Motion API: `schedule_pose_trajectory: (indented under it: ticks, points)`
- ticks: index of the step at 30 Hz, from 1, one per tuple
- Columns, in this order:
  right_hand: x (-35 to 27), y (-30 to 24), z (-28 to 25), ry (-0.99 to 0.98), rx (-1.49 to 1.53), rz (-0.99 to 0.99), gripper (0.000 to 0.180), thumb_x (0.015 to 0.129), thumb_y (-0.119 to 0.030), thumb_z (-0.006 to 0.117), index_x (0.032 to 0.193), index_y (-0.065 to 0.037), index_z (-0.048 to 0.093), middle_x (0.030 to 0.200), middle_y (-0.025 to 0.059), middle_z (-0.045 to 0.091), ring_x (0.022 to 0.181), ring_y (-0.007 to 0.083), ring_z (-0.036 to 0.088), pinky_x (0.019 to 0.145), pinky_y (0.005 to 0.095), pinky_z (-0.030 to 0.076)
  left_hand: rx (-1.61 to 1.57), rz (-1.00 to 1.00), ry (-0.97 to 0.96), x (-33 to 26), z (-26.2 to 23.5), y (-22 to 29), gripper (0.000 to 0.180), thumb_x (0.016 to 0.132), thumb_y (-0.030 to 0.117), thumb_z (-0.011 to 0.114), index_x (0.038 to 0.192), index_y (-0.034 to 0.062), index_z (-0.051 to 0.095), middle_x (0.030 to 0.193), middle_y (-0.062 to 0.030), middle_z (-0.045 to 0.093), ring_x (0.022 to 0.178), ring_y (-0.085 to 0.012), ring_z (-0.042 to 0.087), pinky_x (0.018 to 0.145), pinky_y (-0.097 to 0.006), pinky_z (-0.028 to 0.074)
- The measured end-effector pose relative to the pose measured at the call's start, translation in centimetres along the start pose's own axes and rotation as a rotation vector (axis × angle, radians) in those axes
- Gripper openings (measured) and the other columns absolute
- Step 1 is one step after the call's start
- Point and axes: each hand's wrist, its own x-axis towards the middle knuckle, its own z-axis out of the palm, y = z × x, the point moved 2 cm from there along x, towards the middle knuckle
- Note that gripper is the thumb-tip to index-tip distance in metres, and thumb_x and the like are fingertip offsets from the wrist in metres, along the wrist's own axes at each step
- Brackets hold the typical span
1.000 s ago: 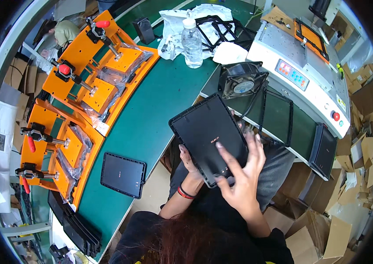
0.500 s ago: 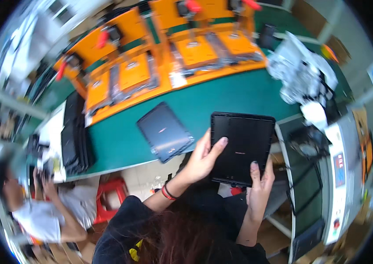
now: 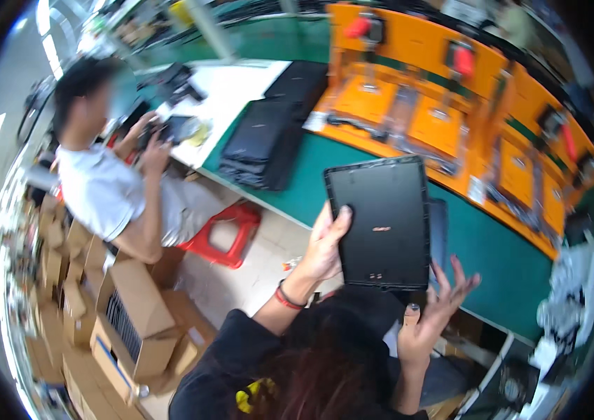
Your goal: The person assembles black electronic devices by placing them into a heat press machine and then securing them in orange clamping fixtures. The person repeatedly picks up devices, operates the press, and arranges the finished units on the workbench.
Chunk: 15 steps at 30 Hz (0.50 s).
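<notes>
Upright in front of me is a black tablet back cover (image 3: 383, 224), a thin rectangle with a raised, notched rim and a small mark in its middle. My left hand (image 3: 326, 248) grips its left edge, thumb on the face and fingers behind. Beside the lower right corner, my right hand (image 3: 437, 311) is open with its fingers spread, and holds nothing. Behind the held cover, another dark cover (image 3: 439, 227) lies on the green table (image 3: 489, 262), mostly hidden.
Orange clamp fixtures (image 3: 444, 126) with red handles line the table's back. Stacks of black covers (image 3: 258, 140) stand to the left. A co-worker (image 3: 111, 175) sits near a red stool (image 3: 230, 234), handling a small dark object. Cardboard boxes (image 3: 136, 322) fill the lower left; clear plastic bags (image 3: 567, 301) lie right.
My view has swung left, bringing the co-worker and boxes further in. My right hand has let go of the cover's right edge and spread its fingers; the left keeps its grip.
</notes>
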Motion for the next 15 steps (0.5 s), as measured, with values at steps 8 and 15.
schedule_pose_trajectory:
  ticks: [8,15]
  points:
    - [1.4,-0.2,6.2,-0.348,-0.277,-0.149,0.050,0.083,-0.001,0.055,0.132,0.006,0.045,0.127,0.0199,0.054,0.089,0.0356,0.062,0.080,0.0369,0.049,-0.245,-0.028,-0.038,1.9,-2.5,0.8,0.039,0.098,0.022,0.047,0.133,0.0055,0.037,0.122,-0.0101,0.053,0.106,-0.0180,0.058,0.088,-0.032,0.051]
    - [2.4,0.4,0.4,0.032,-0.581,-0.119,0.040,0.077,0.004,0.054,0.117,0.002,0.061,0.117,0.0109,0.064,0.053,0.0195,0.050,0.054,0.0260,0.041,-0.016,-0.164,-0.082,5.5,5.7,-3.3,0.042,0.098,0.021,0.049,0.134,0.0045,0.036,0.126,-0.0074,0.051,0.107,-0.0138,0.053,0.095,-0.028,0.043]
